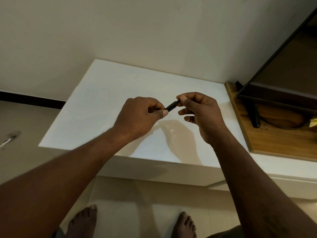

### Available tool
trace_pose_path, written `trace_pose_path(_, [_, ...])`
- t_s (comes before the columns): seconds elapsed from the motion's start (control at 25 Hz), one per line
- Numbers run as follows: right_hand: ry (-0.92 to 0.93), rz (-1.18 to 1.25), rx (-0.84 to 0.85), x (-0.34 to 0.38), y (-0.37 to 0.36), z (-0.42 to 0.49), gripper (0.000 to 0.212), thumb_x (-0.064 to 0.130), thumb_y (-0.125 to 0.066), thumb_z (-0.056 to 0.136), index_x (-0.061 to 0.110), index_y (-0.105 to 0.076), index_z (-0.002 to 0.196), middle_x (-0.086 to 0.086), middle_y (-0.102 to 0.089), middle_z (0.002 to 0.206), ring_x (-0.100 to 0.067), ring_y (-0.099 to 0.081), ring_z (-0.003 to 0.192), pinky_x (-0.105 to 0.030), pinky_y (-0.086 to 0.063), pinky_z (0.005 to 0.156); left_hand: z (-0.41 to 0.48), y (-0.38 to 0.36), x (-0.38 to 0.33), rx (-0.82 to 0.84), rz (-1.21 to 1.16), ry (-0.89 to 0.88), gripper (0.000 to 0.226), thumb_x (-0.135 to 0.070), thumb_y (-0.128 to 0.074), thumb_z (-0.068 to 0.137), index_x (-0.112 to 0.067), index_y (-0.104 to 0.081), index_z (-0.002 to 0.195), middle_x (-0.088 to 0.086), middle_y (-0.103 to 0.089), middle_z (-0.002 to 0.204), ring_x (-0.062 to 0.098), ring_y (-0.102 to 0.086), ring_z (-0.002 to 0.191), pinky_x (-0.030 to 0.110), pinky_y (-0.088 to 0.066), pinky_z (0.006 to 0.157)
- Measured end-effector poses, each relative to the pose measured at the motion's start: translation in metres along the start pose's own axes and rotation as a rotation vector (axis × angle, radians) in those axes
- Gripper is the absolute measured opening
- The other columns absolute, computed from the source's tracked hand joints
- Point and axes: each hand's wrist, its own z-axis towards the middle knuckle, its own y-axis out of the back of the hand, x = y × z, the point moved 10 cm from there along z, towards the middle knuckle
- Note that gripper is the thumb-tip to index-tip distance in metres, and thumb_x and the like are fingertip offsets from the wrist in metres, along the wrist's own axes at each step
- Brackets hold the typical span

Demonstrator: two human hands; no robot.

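Observation:
A short black stick-like object (172, 105), perhaps a pen or marker, hangs in the air above a white ledge (106, 100). My left hand (139, 115) pinches its lower left end between thumb and curled fingers. My right hand (200, 112) pinches its upper right end between thumb and forefinger, the other fingers loosely curled below. Most of the object is hidden inside the two hands; only its middle shows.
A wooden board (274, 140) lies to the right of the ledge, bearing a black screen (267, 93) on a dark stand. A cream wall rises behind. Below the ledge are a tiled floor (130, 208) and my bare feet (82, 220). A small metallic thing (8, 140) lies far left.

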Motion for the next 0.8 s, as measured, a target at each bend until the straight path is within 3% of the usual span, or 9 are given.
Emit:
trace_pose_path(0.32, [-0.057,0.028,0.000,-0.005,-0.002,0.000,0.020,0.027,-0.071,0.101,0.013,-0.078,0.113,0.006,-0.079,0.093,-0.010,-0.074,0.079,-0.024,-0.054,0.067,-0.001,0.002,-0.005,-0.015,0.021,-0.032,0.008,-0.042,-0.075,0.090,-0.035,-0.079,0.090,-0.013,-0.076,0.079,0.003,-0.068,0.076,0.016,-0.044,0.062])
trace_pose_path(0.8, [-0.141,0.085,-0.003,-0.012,-0.010,-0.001,0.016,0.032,-0.074,0.099,0.020,-0.070,0.089,0.005,-0.080,0.090,-0.010,-0.075,0.075,-0.030,-0.053,0.070,-0.001,0.002,-0.006,-0.028,-0.003,-0.026,0.011,-0.041,-0.078,0.088,-0.030,-0.081,0.088,-0.013,-0.072,0.072,0.000,-0.064,0.067,0.021,-0.046,0.058])
